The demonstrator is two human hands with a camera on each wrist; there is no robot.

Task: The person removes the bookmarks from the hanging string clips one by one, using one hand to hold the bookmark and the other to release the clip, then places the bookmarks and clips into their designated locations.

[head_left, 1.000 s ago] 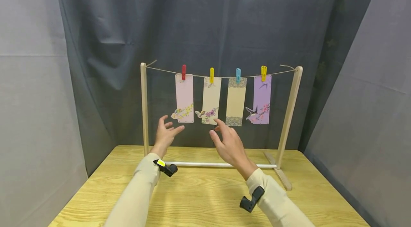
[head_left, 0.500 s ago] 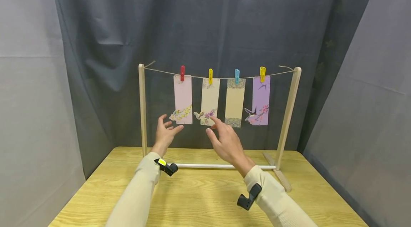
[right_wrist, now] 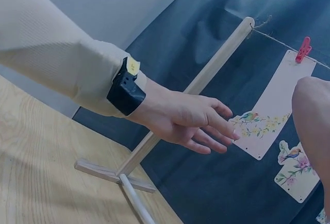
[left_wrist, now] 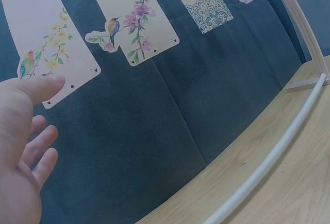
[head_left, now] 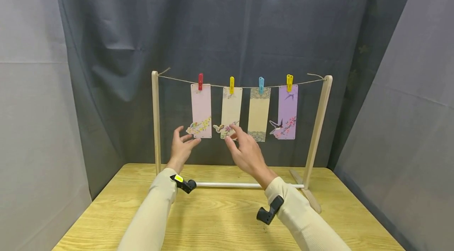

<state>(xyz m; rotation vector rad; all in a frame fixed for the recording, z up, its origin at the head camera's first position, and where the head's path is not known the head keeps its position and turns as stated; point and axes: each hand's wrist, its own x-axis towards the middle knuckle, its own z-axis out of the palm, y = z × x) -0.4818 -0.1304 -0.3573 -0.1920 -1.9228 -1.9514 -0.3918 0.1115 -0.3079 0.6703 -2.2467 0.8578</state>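
A pink bookmark (head_left: 201,105) with a bird and yellow blossoms hangs from a string by a red clothespin (head_left: 200,81). My left hand (head_left: 181,150) is at its lower left corner, fingers spread and thumb overlapping the bottom edge in the left wrist view. To the right hangs a cream bookmark (head_left: 231,105) under a yellow clothespin (head_left: 232,84). My right hand (head_left: 247,155), fingers loosely bent, overlaps its lower right part in the head view. Farther right hang a tan lace-patterned bookmark (head_left: 259,115) and a purple bookmark (head_left: 288,103) with a swallow. Neither hand holds anything.
The string (head_left: 177,79) is tied between two wooden posts (head_left: 319,125), joined low down by a white rod (head_left: 227,184). This stand is on a wood-grain table (head_left: 213,219). Dark curtain (head_left: 213,18) hangs behind, with grey cloth (head_left: 35,85) at the sides.
My right hand has moved left and slightly in toward the cream bookmark. The left hand has stayed nearly in place, while the head view has shifted a little.
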